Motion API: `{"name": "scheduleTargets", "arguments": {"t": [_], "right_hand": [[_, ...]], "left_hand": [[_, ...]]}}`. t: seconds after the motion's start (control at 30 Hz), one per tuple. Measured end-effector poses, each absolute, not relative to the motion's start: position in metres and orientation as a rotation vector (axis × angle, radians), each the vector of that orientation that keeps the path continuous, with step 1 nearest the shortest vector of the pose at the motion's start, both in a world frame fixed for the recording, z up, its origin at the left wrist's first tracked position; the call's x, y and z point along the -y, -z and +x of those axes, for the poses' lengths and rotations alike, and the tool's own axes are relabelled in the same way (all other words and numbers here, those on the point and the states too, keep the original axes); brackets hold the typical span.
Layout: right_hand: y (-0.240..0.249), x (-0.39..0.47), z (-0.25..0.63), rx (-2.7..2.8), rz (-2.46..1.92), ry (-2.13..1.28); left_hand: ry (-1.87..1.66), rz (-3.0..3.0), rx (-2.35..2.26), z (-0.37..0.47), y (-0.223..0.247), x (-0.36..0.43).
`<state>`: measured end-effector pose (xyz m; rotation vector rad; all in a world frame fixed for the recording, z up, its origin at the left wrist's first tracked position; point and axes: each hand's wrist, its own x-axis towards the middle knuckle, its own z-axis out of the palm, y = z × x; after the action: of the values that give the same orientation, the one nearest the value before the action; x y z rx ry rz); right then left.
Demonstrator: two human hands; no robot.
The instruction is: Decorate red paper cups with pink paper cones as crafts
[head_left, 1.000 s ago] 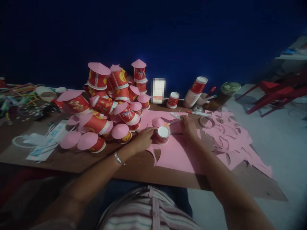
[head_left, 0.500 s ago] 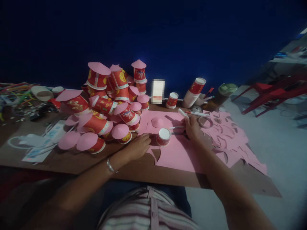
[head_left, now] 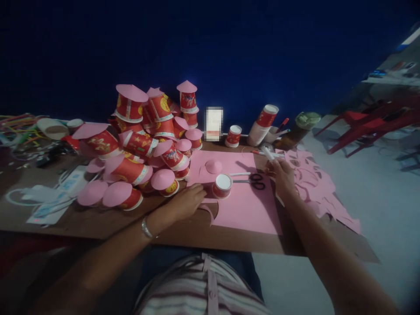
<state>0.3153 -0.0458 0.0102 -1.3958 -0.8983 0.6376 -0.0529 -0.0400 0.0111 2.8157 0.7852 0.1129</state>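
My right hand (head_left: 284, 177) is closed round a slim white tube (head_left: 269, 154), its exact kind unclear, at the right edge of the pink paper sheet (head_left: 249, 214). My left hand (head_left: 190, 200) lies low with its fingers stretched out at the sheet's left edge, beside a small red paper cup (head_left: 223, 186) that stands white end up. Black-handled scissors (head_left: 257, 181) lie right of this cup, with a white pen (head_left: 240, 174) just above them. Behind the cup, a pink paper cone (head_left: 213, 166) sits on the sheet.
Red cups with pink cone tops (head_left: 131, 169) are heaped at left, near a white power strip (head_left: 57, 197). Pink paper scraps (head_left: 321, 183) cover the right side. A cup stack (head_left: 263, 125), a single cup (head_left: 233, 136) and a jar (head_left: 300, 129) stand at the back.
My right hand has moved right with the white tube, away from the scissors, whose handles now show. The tape roll seen before is now hidden. My left hand stays about where it was.
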Motion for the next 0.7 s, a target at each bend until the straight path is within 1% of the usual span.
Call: {"name": "scheduleTargets", "arguments": {"t": [0.13, 0.27, 0.43, 0.6, 0.7], "right_hand": [[-0.005, 0.045, 0.307, 0.998, -1.471, -0.605], [-0.003, 0.038, 0.295, 1.053, -1.456, -0.671], [-0.004, 0.036, 0.282, 1.097, -1.44, -0.735], [-0.008, 0.043, 0.277, 1.095, -1.455, -0.759], [-0.009, 0.046, 0.277, 1.089, -1.456, -0.765]], "left_hand": [[-0.162, 2.812, -0.836, -0.056, -0.012, 0.047], [-0.209, 2.834, -1.238, -0.057, -0.017, 0.044], [0.021, 2.884, -1.556, -0.048, -0.03, 0.038], [0.213, 2.861, -1.54, -0.041, -0.038, 0.035], [0.242, 2.872, -1.534, -0.042, -0.038, 0.033]]}}
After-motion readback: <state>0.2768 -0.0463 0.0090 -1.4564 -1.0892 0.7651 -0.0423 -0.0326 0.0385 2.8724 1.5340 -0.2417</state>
